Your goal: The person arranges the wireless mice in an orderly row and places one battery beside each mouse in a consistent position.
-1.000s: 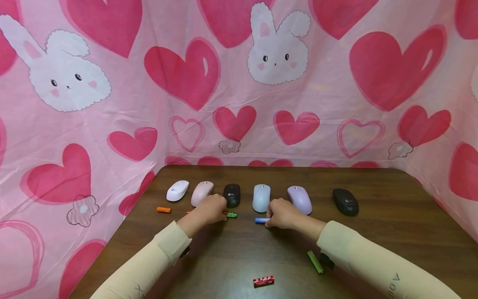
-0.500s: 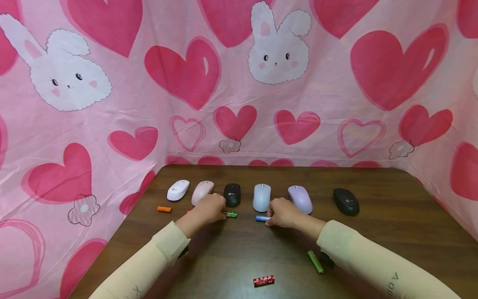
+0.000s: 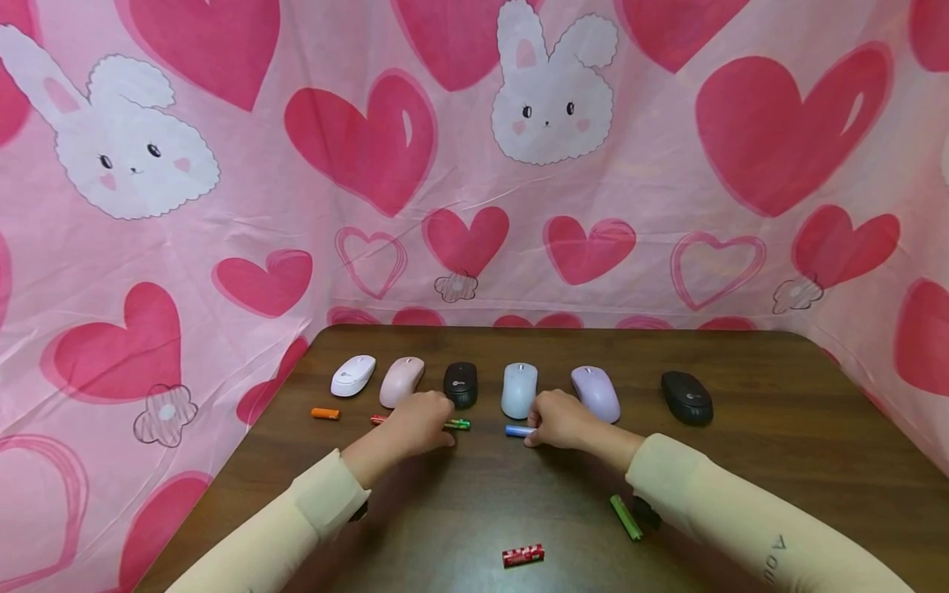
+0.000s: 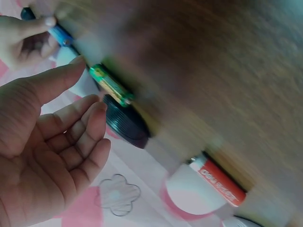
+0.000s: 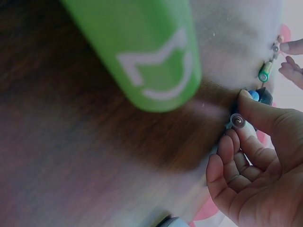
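Note:
In the head view my left hand (image 3: 419, 422) is by the green battery (image 3: 458, 424), in front of the black mouse (image 3: 461, 384). The left wrist view has its thumb and fingers spread apart, with nothing between them. My right hand (image 3: 561, 420) pinches a blue battery (image 3: 518, 431) between thumb and fingertips, in front of the light blue mouse (image 3: 520, 389). That battery's flat end (image 5: 237, 121) faces the camera in the right wrist view. A red battery (image 3: 378, 419), partly hidden behind my left hand, lies in front of the pink mouse (image 3: 401, 381).
An orange battery (image 3: 325, 413) lies before the white mouse (image 3: 353, 375). The purple mouse (image 3: 596, 394) and another black mouse (image 3: 686, 398) stand to the right. Nearer on the table (image 3: 445, 511) are a light green battery (image 3: 626, 517) and a red patterned battery (image 3: 523, 555).
My left hand has come away from the green battery and opened, drawing slightly nearer to me. The right hand stays nearly still, pinching the blue battery.

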A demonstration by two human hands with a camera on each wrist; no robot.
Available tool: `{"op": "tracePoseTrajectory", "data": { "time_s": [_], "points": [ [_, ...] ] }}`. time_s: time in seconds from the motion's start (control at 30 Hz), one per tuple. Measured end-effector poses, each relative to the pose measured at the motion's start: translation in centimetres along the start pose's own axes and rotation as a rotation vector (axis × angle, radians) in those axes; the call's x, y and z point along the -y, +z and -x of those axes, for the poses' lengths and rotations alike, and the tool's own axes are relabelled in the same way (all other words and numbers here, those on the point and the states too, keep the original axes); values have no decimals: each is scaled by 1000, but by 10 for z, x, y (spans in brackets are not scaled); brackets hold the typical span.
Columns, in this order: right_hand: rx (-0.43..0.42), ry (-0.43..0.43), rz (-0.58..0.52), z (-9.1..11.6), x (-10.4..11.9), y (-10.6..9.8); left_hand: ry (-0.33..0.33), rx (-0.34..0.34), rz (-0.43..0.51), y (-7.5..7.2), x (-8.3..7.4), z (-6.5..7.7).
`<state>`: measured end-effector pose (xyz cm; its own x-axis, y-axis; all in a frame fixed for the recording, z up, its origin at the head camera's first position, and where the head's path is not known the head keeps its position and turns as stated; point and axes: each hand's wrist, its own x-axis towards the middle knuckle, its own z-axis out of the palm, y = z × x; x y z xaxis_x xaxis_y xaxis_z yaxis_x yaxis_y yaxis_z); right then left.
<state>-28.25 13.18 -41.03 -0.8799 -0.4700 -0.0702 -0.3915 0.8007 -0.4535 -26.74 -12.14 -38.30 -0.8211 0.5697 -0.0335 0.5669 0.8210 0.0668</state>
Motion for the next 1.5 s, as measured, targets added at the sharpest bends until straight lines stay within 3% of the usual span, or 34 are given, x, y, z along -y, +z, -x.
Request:
{"op": "tracePoseTrajectory", "data": {
  "time_s": [0.23, 0.53, 0.97, 1.13, 1.27, 1.5],
  "points": [
    [8, -1, -16, -1, -1, 1, 32, 36, 48, -2, -15, 6],
    [7, 1, -14, -2, -2, 1, 132, 124, 82, -3, -41, 15],
    [-7, -9, 6, 0, -1, 1, 214, 290, 125, 8, -75, 30],
    [-4, -2, 0, 0, 0, 1, 286, 348, 167, 9, -85, 35],
    [-10, -10, -3, 0, 0, 1, 347, 356, 196, 11, -90, 38],
    [-12, -15, 3, -1, -2, 2, 443, 332, 113, 15, -98, 38]
  ]
}}
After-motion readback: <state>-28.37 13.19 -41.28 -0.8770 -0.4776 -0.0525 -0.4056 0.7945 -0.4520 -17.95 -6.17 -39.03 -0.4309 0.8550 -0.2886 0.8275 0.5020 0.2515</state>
